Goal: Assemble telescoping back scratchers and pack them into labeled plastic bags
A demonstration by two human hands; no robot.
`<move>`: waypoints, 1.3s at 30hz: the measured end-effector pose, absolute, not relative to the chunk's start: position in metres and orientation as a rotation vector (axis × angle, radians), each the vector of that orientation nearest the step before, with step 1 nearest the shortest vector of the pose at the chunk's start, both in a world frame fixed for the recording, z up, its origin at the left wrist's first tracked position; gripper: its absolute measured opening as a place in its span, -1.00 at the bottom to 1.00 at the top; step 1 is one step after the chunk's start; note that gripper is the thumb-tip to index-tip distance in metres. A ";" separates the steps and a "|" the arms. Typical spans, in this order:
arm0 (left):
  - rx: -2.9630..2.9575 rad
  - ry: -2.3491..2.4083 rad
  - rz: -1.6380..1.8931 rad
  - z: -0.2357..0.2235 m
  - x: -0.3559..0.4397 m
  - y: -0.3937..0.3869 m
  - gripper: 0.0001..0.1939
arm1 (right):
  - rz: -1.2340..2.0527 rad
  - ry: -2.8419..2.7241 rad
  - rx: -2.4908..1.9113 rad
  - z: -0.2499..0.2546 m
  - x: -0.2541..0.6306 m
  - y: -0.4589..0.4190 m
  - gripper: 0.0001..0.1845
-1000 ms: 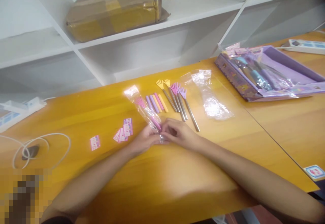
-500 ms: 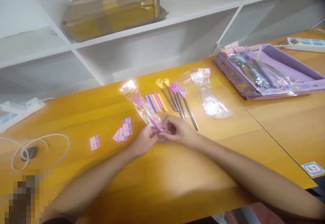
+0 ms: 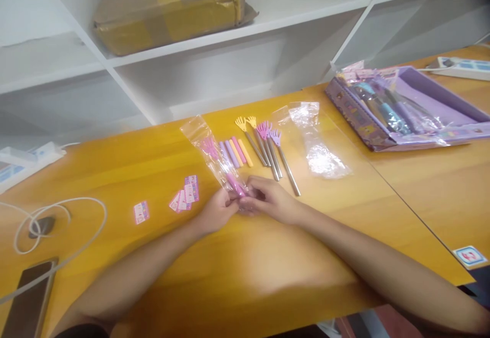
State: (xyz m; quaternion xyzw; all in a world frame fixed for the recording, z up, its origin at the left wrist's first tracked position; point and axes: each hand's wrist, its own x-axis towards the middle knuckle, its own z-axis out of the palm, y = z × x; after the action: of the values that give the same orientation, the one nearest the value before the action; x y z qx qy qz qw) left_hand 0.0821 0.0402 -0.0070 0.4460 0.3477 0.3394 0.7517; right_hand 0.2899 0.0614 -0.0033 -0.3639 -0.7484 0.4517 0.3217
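Note:
My left hand (image 3: pixel 220 209) and my right hand (image 3: pixel 270 200) are both closed on the near end of a clear plastic bag (image 3: pixel 196 123). Inside the bag lies a pink back scratcher (image 3: pixel 234 184), its hand-shaped head toward the far end and its pink handle between my fingers. Just beyond my hands are several coloured handle tubes (image 3: pixel 237 153) in purple, orange and pink. To their right, several back scratcher rods (image 3: pixel 288 167) with yellow, pink and purple heads lie side by side. Small printed cards (image 3: pixel 187 196) rest left of my left hand.
Empty clear bags (image 3: pixel 319 146) lie right of the rods. A purple display box (image 3: pixel 367 123) with bagged back scratchers stands at the right. At left are a looped white cable (image 3: pixel 103 220), a phone (image 3: pixel 28 297) and a power strip (image 3: pixel 34 162). A taped carton (image 3: pixel 176 16) sits on the shelf behind.
The view has shifted slightly, and the phone at the lower left now shows. Both hands stay closed on the bag; the pink head inside looks a little lower and nearer the tubes.

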 end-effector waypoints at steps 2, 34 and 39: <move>0.985 0.758 0.740 -0.008 0.082 0.040 -0.52 | 1.194 -1.953 -0.939 -0.004 0.290 0.061 -0.52; 1.039 0.695 0.748 -0.011 0.076 0.042 -0.59 | 1.306 -2.082 -0.621 0.002 0.295 0.068 -0.50; 1.017 0.700 0.756 -0.006 0.076 0.040 -0.50 | 0.968 -2.181 -0.687 -0.002 0.295 0.066 -0.58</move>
State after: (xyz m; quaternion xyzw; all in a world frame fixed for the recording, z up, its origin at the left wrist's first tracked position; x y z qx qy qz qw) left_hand 0.0758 0.0401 -0.0063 0.4654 0.3201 0.3458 0.7492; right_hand 0.2952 0.0663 -0.0023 -0.2618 -0.8311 0.3690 0.3234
